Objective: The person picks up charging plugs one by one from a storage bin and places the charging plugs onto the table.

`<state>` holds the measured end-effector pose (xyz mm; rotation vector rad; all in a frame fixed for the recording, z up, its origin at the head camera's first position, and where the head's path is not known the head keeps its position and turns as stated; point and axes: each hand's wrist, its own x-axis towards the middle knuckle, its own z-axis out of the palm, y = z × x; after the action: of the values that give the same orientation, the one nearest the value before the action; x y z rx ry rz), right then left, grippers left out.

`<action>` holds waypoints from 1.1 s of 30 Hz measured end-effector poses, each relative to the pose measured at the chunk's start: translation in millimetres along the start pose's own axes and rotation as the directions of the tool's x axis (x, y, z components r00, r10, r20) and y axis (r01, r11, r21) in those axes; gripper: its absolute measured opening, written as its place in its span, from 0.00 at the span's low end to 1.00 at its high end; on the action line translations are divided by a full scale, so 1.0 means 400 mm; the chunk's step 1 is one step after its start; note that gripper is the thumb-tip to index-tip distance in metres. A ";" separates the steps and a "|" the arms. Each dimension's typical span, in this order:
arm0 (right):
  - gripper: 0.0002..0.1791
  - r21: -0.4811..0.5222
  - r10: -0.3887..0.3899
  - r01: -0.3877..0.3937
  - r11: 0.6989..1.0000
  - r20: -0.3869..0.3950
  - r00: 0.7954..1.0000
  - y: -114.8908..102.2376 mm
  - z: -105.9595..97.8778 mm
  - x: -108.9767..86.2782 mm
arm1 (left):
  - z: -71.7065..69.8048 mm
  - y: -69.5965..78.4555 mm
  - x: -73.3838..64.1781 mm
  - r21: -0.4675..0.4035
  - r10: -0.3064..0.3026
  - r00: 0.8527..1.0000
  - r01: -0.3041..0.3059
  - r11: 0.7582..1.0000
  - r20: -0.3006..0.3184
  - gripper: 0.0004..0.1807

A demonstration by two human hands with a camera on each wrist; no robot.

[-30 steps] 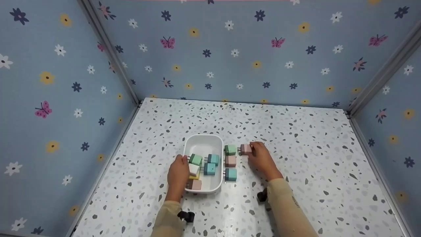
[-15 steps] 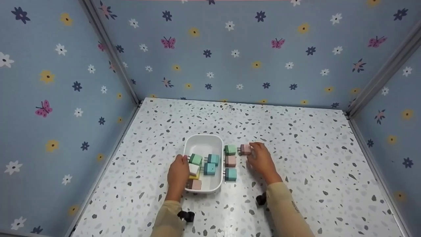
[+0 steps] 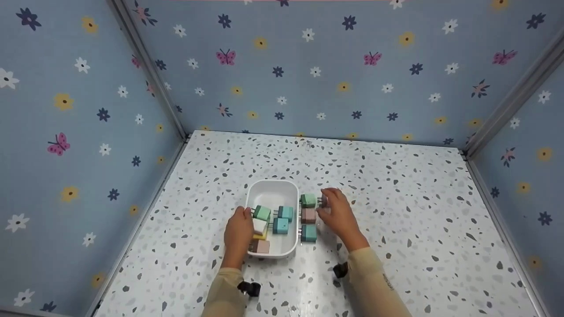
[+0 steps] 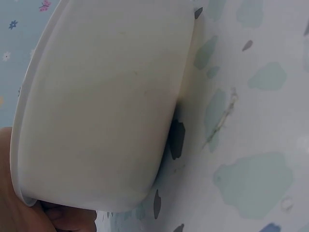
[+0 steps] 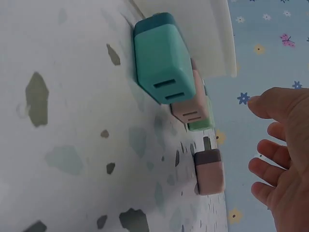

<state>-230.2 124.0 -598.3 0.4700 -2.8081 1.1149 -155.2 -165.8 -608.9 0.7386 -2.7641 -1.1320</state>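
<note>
Pink, dark-ended, block-shaped plug (image 5: 210,176) lies on speckled white desk (image 3: 396,198), just beside pale-green block-shaped plug (image 3: 308,200). My right grip (image 3: 341,215) is spread near it, thumb apart from fingers. My left grip (image 3: 239,229) holds the white rounded-rectangular tub (image 3: 274,187) by its rim; coloured plugs (image 3: 279,226) inside.
</note>
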 end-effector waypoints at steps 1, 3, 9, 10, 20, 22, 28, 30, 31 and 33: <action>0.33 0.004 0.002 -0.002 1.000 0.003 1.000 -0.008 0.001 -0.002 | 0.000 0.000 0.000 0.000 0.002 1.000 -0.002 1.000 0.002 0.19; 0.33 0.006 0.000 0.000 1.000 0.003 1.000 -0.025 0.003 -0.005 | -0.001 -0.001 0.000 0.000 0.005 1.000 -0.005 1.000 0.005 0.19; 0.32 0.020 -0.025 0.024 1.000 0.003 1.000 -0.066 0.019 -0.015 | -0.003 -0.002 0.001 -0.001 0.005 1.000 -0.005 1.000 0.008 0.19; 0.32 0.019 -0.022 0.022 1.000 0.007 1.000 -0.072 0.022 -0.018 | -0.003 -0.001 0.001 -0.003 0.003 1.000 -0.003 1.000 0.008 0.19; 0.31 -0.012 -0.074 0.075 0.997 0.024 0.997 -0.114 0.047 -0.028 | -0.001 -0.002 -0.001 -0.002 0.010 1.000 -0.010 1.000 -0.005 0.19; 0.31 -0.016 -0.100 0.101 0.995 0.026 0.995 -0.121 0.053 -0.029 | 0.000 -0.004 -0.001 -0.001 0.019 1.000 -0.019 1.000 -0.018 0.19; 0.32 -0.006 -0.133 0.134 0.991 0.069 0.989 -0.147 0.064 -0.039 | 0.003 -0.006 0.000 -0.001 0.011 1.000 -0.011 1.000 -0.021 0.19; 0.33 0.011 -0.144 0.143 0.990 0.081 0.986 -0.156 0.068 -0.044 | 0.003 -0.005 0.001 0.000 0.003 1.000 -0.003 1.000 -0.016 0.19; 0.33 0.016 -0.149 0.148 0.989 0.085 0.985 -0.161 0.070 -0.047 | 0.003 -0.005 0.001 0.001 -0.001 1.000 0.001 1.000 -0.017 0.19; 0.33 0.021 -0.162 0.161 0.987 0.092 0.982 -0.168 0.076 -0.054 | 0.003 -0.003 0.002 0.002 -0.006 1.000 0.006 1.000 -0.013 0.19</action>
<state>-187.8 62.5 -580.6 0.7554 -2.7808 1.1060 -155.6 -166.1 -610.7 0.7528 -2.7547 -1.1220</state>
